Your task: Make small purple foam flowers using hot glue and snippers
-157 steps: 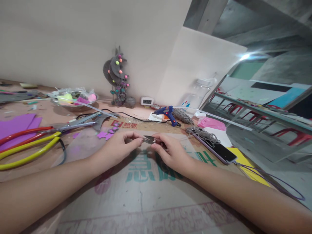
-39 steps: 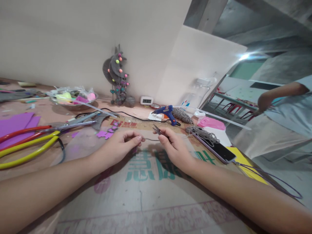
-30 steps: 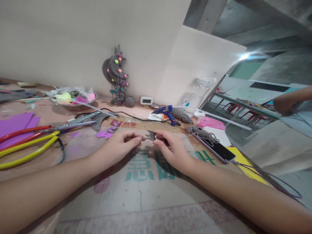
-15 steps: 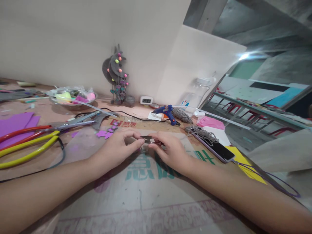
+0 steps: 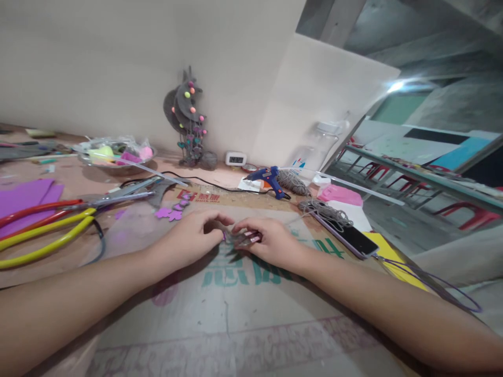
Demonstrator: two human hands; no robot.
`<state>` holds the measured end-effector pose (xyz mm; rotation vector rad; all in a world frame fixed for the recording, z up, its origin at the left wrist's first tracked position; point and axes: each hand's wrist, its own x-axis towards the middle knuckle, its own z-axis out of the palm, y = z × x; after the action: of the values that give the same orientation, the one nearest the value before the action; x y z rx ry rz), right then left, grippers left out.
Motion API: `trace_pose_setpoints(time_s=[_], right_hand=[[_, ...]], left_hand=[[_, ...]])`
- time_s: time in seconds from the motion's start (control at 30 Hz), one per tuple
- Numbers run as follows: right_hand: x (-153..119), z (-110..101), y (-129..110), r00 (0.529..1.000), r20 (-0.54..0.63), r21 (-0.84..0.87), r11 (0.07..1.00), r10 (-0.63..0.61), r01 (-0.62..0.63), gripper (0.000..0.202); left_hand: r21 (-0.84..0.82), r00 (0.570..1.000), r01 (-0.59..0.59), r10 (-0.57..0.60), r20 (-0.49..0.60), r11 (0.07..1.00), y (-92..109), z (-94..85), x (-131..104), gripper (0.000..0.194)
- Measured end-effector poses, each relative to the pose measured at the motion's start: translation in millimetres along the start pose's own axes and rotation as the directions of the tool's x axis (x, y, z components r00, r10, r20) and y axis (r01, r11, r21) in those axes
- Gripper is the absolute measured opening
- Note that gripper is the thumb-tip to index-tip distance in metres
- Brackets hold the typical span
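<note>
My left hand (image 5: 192,233) and my right hand (image 5: 273,241) face each other low over the cardboard-covered work surface (image 5: 236,324). Between them is a small grey piece (image 5: 239,238), blurred, perhaps felt; its exact shape is unclear. My right thumb and fingers are closed on it. The left thumb and index finger curve toward its other side, and a bit of purple shows by the thumb tip. Purple cut-out shapes (image 5: 168,214) lie just beyond my left hand. A strand of grey yarn (image 5: 328,214) runs from a loose tangle toward my right hand.
Red-handled scissors (image 5: 41,209) and yellow-handled pliers (image 5: 51,241) lie left, near purple sheets (image 5: 29,196). A blue glue gun (image 5: 271,180) stands behind. A phone (image 5: 353,238) lies right. Farther back are a bowl (image 5: 121,168), a grey moon ornament (image 5: 186,118) and a bottle (image 5: 320,146).
The grey piece has turned and dropped slightly between my hands. My left thumb has drawn back a little, and the right fingers have curled in more. The camera view has shifted slightly.
</note>
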<state>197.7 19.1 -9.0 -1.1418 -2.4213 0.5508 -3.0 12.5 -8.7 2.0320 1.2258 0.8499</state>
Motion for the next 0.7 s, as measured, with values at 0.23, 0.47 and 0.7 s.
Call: trace_pose_setpoints(time_s=[0.23, 0.47, 0.7], right_hand=[[0.1, -1.1, 2.5, 0.999, 0.014, -0.031, 0.999, 0.032, -0.031, 0.020], [3.6, 1.0, 5.2, 0.991, -0.050, 0.219, 0.970, 0.120, -0.107, 0.009], [4.5, -0.9, 0.1, 0.989, -0.083, 0.285, 0.954, 0.125, -0.097, 0.007]], left_hand=[[0.073, 0.994, -0.068, 0.061, 0.091, 0.995, -1.0, -0.3, 2.5, 0.019], [0.119, 0.990, -0.129, 0.122, 0.068, 0.984, -3.1, 1.7, 0.0, 0.022], [0.136, 0.984, -0.150, 0.136, 0.112, 0.979, -2.0, 2.0, 0.4, 0.027]])
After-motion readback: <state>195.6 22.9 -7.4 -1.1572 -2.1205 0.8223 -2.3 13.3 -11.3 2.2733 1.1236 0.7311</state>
